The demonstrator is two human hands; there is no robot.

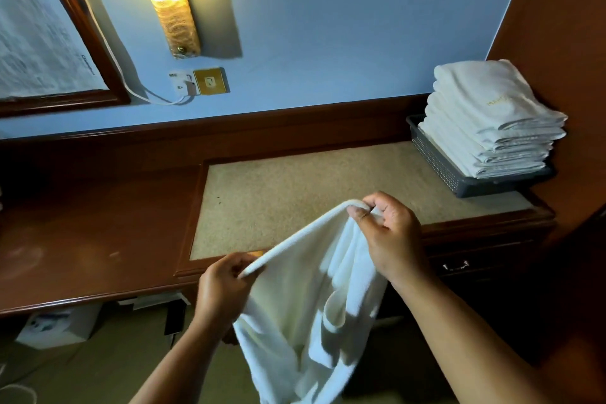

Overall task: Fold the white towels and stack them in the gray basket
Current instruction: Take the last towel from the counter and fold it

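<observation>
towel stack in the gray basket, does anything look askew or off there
Somewhat. The folded towels rise far above the rim of the gray basket, their edges staggered rather than flush, and the upper ones jut past its right side. Nothing looks fallen or damaged.

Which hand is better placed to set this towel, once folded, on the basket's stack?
Right, probably. The right hand pinches the towel nearer the basket, which sits on its side; the left hand is farther off.

left hand [223, 285] and right hand [390, 236] pinching hanging white towel [305, 305], folded stack [492, 121] in gray basket [439, 164]
</observation>
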